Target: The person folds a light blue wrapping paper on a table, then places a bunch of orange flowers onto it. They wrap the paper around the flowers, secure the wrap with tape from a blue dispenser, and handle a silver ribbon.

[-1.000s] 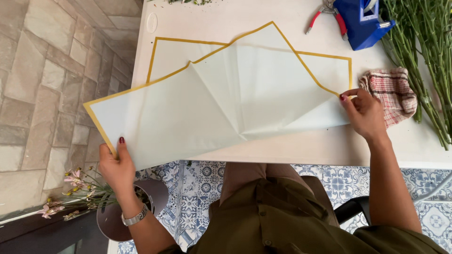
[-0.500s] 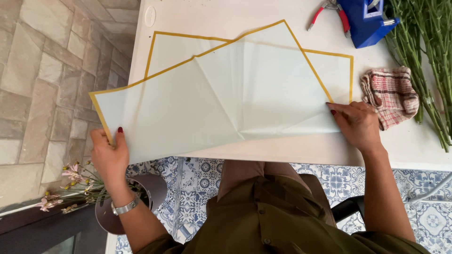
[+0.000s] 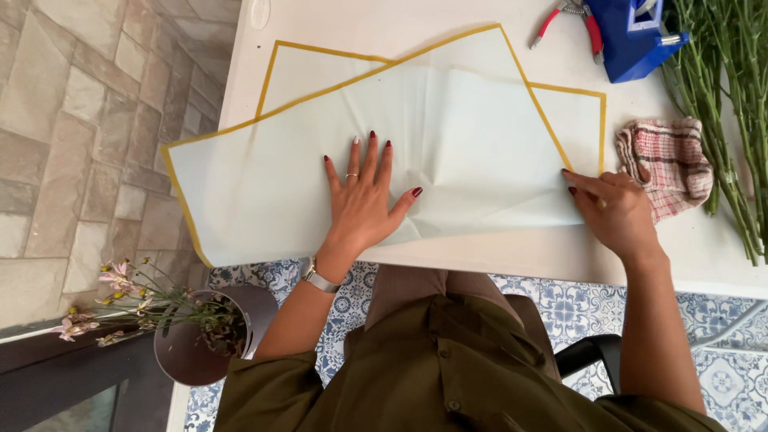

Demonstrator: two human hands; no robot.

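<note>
From the head view, the left hand [image 3: 362, 200] lies flat with fingers spread on the pale, yellow-edged paper sheet [image 3: 264, 184] spread across the white counter [image 3: 520, 252], while the right hand [image 3: 614, 210] has its grip pinched on the sheet's right corner, just beside a checked cloth [image 3: 668, 160].

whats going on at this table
A person is laying out pale wrapping sheets with yellow borders on a white table. The left hand lies flat on the top sheet, while the right hand pinches its right edge. A checked cloth, green stems and red-handled pliers lie nearby.
</note>
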